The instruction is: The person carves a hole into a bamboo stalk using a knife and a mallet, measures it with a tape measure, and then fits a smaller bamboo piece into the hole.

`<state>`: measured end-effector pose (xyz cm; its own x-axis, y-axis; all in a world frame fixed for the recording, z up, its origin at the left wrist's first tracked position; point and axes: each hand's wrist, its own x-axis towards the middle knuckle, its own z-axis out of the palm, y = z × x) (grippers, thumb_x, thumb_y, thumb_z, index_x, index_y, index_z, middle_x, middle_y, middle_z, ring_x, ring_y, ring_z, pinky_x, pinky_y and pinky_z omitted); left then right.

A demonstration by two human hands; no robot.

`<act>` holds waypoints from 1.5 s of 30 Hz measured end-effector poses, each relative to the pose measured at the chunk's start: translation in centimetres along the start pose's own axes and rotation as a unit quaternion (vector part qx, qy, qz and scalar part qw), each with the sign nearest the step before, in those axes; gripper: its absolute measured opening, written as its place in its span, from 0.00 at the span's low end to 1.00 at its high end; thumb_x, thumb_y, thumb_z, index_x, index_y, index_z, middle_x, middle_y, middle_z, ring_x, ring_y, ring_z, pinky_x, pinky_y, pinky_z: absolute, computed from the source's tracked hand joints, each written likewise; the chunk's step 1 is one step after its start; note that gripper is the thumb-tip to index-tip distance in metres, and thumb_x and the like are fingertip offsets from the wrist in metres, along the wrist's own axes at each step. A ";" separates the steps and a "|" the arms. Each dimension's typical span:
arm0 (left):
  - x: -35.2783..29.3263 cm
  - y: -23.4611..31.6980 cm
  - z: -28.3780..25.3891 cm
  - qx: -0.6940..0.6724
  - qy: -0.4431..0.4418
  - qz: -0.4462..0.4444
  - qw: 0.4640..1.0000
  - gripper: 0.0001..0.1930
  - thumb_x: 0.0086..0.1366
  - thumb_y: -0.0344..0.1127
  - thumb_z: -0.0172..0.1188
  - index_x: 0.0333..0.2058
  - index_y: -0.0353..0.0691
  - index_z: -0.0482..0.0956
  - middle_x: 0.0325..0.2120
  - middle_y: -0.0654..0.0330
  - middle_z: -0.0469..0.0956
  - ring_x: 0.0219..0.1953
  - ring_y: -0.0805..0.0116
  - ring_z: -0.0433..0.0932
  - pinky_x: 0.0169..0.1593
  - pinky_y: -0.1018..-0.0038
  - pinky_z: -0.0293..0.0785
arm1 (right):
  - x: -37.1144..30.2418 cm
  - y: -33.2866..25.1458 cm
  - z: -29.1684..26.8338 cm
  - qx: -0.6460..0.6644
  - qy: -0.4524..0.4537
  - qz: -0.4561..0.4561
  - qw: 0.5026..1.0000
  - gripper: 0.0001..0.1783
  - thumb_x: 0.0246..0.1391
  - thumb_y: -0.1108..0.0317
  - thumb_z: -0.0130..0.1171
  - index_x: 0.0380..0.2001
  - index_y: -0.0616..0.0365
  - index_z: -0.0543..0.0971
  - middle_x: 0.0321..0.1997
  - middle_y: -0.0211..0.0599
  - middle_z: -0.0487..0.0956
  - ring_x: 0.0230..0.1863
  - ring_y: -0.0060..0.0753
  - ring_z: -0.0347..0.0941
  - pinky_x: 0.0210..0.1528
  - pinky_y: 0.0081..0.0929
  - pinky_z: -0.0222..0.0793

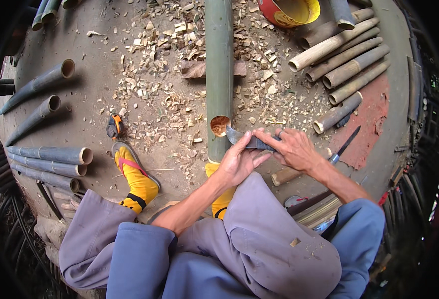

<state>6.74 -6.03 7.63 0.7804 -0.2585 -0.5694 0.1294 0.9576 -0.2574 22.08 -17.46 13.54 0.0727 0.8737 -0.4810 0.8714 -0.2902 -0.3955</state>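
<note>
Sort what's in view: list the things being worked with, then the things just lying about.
In use:
left hand
right hand
broad steel knife blade
long green bamboo pole

Lying about:
cut grey bamboo tubes
orange tape measure
red-and-yellow bucket
wood chips

Two hands (239,162), one blade (247,140), one green bamboo pole (219,74), one tape measure (115,125).

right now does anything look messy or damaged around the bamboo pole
Wood chips litter the ground around the green bamboo pole, which has a round hole cut in its side. Both hands hold a blade at that hole.
</note>
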 end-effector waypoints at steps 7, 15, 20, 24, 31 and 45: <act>2.4 -1.5 1.0 -0.162 -0.001 0.105 0.981 0.21 0.70 0.43 0.47 0.57 0.38 0.63 0.57 0.56 0.65 0.61 0.62 0.64 0.67 0.68 0.59 | 5.8 2.9 -4.6 -0.167 -0.097 -0.175 0.966 0.29 0.51 0.65 0.52 0.59 0.34 0.66 0.36 0.36 0.78 0.33 0.40 0.76 0.34 0.35 0.73; -0.5 0.9 2.3 -0.005 0.241 -0.008 0.970 0.16 0.70 0.39 0.47 0.49 0.33 0.67 0.51 0.52 0.69 0.52 0.61 0.72 0.60 0.68 0.68 | 3.9 0.9 0.0 0.089 -0.202 -0.021 0.975 0.43 0.39 0.66 0.64 0.63 0.40 0.63 0.26 0.42 0.77 0.25 0.43 0.76 0.27 0.40 0.72; -2.2 5.5 0.0 0.380 0.318 -0.206 0.844 0.13 0.69 0.38 0.47 0.42 0.34 0.72 0.38 0.55 0.74 0.46 0.64 0.74 0.50 0.70 0.73 | 2.9 -8.4 7.1 0.534 -0.066 0.212 0.815 0.36 0.49 0.69 0.59 0.61 0.53 0.58 0.28 0.46 0.77 0.27 0.46 0.76 0.31 0.42 0.71; -1.8 6.8 0.3 0.310 0.295 -0.181 0.885 0.13 0.68 0.38 0.49 0.43 0.35 0.73 0.40 0.54 0.76 0.47 0.63 0.74 0.54 0.68 0.71 | 4.0 -7.6 5.3 0.487 -0.060 0.193 0.850 0.30 0.49 0.70 0.56 0.56 0.53 0.60 0.29 0.51 0.77 0.31 0.57 0.76 0.34 0.46 0.72; 2.2 0.2 2.3 -0.198 0.101 0.103 0.969 0.16 0.67 0.40 0.53 0.46 0.34 0.69 0.48 0.52 0.72 0.55 0.61 0.70 0.62 0.66 0.66 | 10.1 2.7 -5.5 -0.069 -0.239 -0.149 0.957 0.27 0.38 0.71 0.61 0.47 0.50 0.71 0.21 0.45 0.78 0.26 0.46 0.78 0.25 0.41 0.70; -1.5 6.9 0.0 0.439 0.257 -0.216 0.833 0.15 0.67 0.37 0.47 0.33 0.30 0.77 0.29 0.54 0.78 0.29 0.65 0.77 0.37 0.71 0.80 | 4.8 -9.4 6.1 0.565 -0.024 0.245 0.788 0.25 0.44 0.73 0.56 0.48 0.58 0.64 0.34 0.48 0.75 0.35 0.39 0.75 0.38 0.38 0.70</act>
<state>6.46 0.94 6.69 0.2090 -0.4080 -0.8887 0.9044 0.4264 0.0170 11.24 -12.94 10.18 0.2249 0.5406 -0.8107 -0.2449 -0.7739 -0.5840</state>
